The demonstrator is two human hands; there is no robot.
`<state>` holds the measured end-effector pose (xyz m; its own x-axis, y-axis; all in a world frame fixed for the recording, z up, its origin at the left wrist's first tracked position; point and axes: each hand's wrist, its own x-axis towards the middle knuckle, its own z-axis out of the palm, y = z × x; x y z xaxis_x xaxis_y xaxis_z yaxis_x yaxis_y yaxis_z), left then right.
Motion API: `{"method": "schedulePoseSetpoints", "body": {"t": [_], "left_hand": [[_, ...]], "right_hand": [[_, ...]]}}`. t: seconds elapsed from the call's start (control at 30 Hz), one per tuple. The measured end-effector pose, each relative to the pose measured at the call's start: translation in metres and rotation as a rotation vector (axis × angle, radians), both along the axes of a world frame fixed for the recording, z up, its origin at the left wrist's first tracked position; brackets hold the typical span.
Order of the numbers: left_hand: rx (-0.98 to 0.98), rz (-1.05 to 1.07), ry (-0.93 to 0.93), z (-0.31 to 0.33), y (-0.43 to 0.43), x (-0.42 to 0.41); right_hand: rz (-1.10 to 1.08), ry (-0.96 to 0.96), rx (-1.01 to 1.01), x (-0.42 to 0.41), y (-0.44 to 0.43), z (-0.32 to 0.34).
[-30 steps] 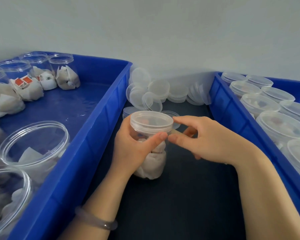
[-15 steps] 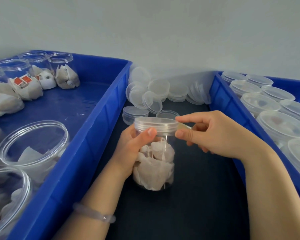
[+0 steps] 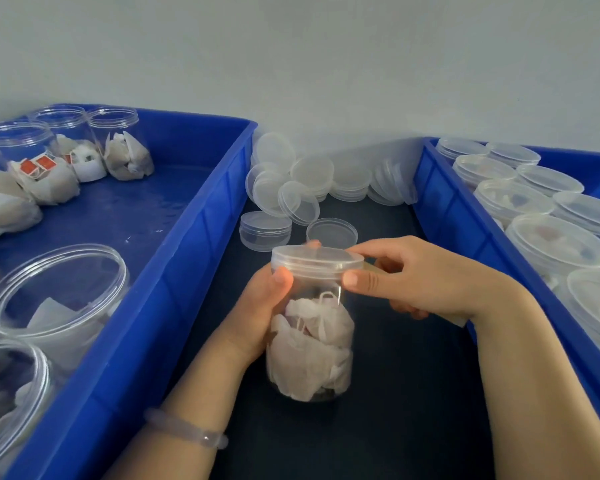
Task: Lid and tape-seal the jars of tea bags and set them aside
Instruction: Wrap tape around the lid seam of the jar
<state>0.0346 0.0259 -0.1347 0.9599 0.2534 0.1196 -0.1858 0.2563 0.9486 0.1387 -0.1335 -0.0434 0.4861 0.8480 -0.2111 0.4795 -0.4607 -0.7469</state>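
A clear plastic jar (image 3: 310, 348) full of white tea bags stands upright on the dark mat between two blue bins. A clear lid (image 3: 317, 259) sits on its top. My left hand (image 3: 262, 306) grips the jar just below the lid, thumb on the front. My right hand (image 3: 416, 277) pinches the lid's right rim between thumb and forefinger, and a pale strip of tape (image 3: 373, 266) shows between those fingers beside the lid.
The left blue bin (image 3: 174, 271) holds several open jars of tea bags. The right blue bin (image 3: 444, 220) holds several lidded jars. Loose clear lids (image 3: 291, 188) are heaped against the back wall, two more lying just behind the jar.
The jar has come nearer and lower in view, showing more of its side. My left thumb slid from the lid down to the jar, and my right hand stayed at the lid's rim.
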Motion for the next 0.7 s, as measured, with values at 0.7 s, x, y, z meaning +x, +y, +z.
{"method": "schedulePoseSetpoints", "body": {"t": [0.7], "left_hand": [[0.246,0.521,-0.099,0.000,0.005,0.008]], "right_hand": [[-0.125,-0.190,0.102,-0.011,0.008,0.003]]}}
